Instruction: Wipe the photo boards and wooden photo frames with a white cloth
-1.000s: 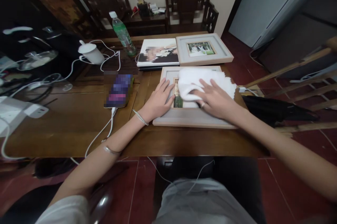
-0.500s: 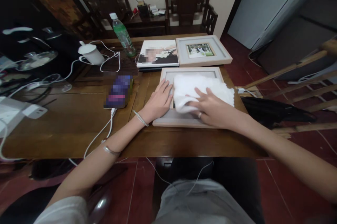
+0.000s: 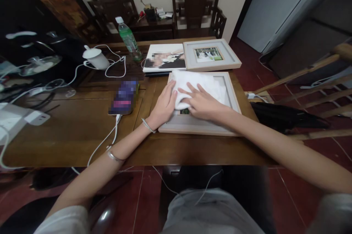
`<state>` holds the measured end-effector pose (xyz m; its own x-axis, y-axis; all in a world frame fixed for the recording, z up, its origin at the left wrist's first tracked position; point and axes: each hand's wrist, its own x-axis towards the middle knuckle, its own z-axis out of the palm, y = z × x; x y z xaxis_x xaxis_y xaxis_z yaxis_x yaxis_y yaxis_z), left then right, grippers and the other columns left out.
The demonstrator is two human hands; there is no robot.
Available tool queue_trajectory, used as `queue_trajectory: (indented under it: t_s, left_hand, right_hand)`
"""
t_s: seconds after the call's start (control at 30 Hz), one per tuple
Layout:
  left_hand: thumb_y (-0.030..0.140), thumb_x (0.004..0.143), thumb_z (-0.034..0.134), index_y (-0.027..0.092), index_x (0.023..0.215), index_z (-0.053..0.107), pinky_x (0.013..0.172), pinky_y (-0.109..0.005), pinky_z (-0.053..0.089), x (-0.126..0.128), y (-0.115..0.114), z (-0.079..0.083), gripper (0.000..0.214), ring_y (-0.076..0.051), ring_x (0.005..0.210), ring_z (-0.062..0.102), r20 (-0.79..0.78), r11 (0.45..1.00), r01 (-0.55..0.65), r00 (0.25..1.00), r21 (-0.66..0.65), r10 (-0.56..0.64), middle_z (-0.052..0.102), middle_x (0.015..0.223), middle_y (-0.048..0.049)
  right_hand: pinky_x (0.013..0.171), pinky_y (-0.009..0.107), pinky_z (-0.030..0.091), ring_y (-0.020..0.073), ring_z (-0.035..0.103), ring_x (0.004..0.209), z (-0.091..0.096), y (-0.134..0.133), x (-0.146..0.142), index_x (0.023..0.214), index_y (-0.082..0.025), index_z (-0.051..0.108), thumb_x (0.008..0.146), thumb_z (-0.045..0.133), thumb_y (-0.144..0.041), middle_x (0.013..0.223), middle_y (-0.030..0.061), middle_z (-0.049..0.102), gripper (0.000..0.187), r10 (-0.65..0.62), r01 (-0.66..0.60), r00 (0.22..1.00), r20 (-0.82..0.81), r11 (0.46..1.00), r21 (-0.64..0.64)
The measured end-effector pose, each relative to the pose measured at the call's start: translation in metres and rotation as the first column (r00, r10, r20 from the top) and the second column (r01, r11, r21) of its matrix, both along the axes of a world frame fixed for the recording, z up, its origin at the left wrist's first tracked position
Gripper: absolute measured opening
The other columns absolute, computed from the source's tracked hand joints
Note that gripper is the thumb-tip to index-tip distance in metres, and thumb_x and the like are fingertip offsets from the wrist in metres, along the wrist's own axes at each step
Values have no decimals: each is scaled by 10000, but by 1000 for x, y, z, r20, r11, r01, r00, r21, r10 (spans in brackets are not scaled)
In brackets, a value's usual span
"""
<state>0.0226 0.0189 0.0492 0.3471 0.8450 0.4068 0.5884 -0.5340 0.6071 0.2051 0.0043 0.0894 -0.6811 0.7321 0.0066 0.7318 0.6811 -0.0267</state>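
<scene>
A picture frame (image 3: 235, 102) with a pale wooden edge lies flat on the table in front of me. Across its upper and middle part spreads a white cloth (image 3: 205, 80), hiding most of the picture inside. My right hand (image 3: 199, 102) presses on the cloth and grips a bunched fold at its left end, fingers partly spread. Resting flat on the frame's left side is my left hand (image 3: 164, 105), its fingers stretched forward beside the cloth and touching or nearly touching it.
Behind lie a second frame (image 3: 233, 58) and a white-edged photo panel (image 3: 165, 68). To the left are a phone (image 3: 123, 98) on a charging cable, a green bottle (image 3: 128, 37), a lidded white cup (image 3: 96, 58) and a power strip (image 3: 8, 120). The table's front edge (image 3: 206, 162) is near my lap.
My right hand has moved left and slightly away from me, taking the white cloth along. The frame's right side is now uncovered. My left hand stays on the frame's left side.
</scene>
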Motion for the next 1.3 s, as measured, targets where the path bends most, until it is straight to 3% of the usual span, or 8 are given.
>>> queue_trajectory:
  t_s: [0.1, 0.2, 0.37, 0.5, 0.73, 0.87, 1.13, 1.3]
  left_hand:
    - [483, 996, 211, 124, 1424, 325, 1165, -454, 246, 0, -1, 1, 570, -249, 1401, 328, 17, 1000, 8, 1000, 26, -8, 361, 1504, -175]
    - [537, 988, 181, 132, 1436, 312, 1171, -445, 233, 0, 0, -1, 618, -241, 1412, 310, 19, 999, 17, 1000, 36, -18, 345, 1513, -175]
    - [580, 972, 104, 143, 1452, 298, 1179, -418, 227, -1, 0, -5, 677, -226, 1424, 287, 26, 1000, 3, 1000, 4, -3, 327, 1524, -164]
    - [553, 983, 158, 143, 1458, 290, 1174, -459, 229, -1, 0, -6, 641, -246, 1436, 256, -64, 999, 18, 998, -37, -20, 321, 1529, -161]
    - [438, 970, 328, 91, 1405, 374, 1157, -544, 234, -2, 0, -7, 559, -300, 1456, 172, -291, 997, 25, 956, -68, -44, 333, 1518, -181]
    - [372, 975, 319, 95, 1387, 395, 1143, -557, 251, -3, 0, -7, 502, -293, 1454, 183, -313, 997, 40, 948, -59, -56, 333, 1519, -177]
    - [317, 972, 314, 120, 1359, 434, 1131, -571, 266, -4, 1, -9, 450, -283, 1450, 206, -284, 998, 42, 957, -52, -55, 363, 1506, -166]
    - [316, 966, 334, 119, 1355, 436, 1134, -572, 261, -4, 1, -10, 448, -285, 1450, 205, -280, 999, 30, 959, -43, -41, 368, 1502, -169]
  right_hand:
    - [1119, 613, 187, 407, 165, 1421, -4, 32, -8, 1314, -117, 544, 837, 459, -120, 1546, 119, 301, 484, -55, 57, 998, -23, 994, 93]
    - [1103, 640, 188, 437, 163, 1412, -4, 36, -16, 1317, -110, 547, 834, 452, -102, 1545, 130, 299, 493, -83, 83, 997, -7, 990, 111]
    - [1072, 626, 278, 436, 227, 1394, 4, -17, -17, 1219, -106, 623, 800, 456, -79, 1524, 139, 339, 453, 39, -39, 999, 35, 999, 21]
    - [1094, 554, 312, 365, 301, 1385, 13, -64, 7, 1102, -143, 686, 773, 490, -80, 1484, 104, 419, 388, 164, -164, 986, 11, 986, -18]
    - [1002, 492, 468, 333, 487, 1275, 33, -93, 63, 910, -174, 738, 691, 480, -58, 1349, 95, 568, 358, -98, 97, 990, 103, 995, 20]
    - [994, 490, 478, 320, 516, 1250, 30, -77, 76, 885, -180, 734, 678, 468, -58, 1341, 87, 575, 358, -202, 198, 973, 109, 979, 50]
    - [1082, 550, 339, 311, 401, 1345, 3, 20, 94, 1056, -132, 690, 748, 440, -55, 1439, 122, 471, 404, -198, 197, 980, -12, 959, 204]
    - [1062, 579, 329, 343, 411, 1325, 0, 11, 82, 1053, -107, 684, 736, 440, -43, 1433, 148, 475, 405, -188, 177, 981, 36, 962, 208]
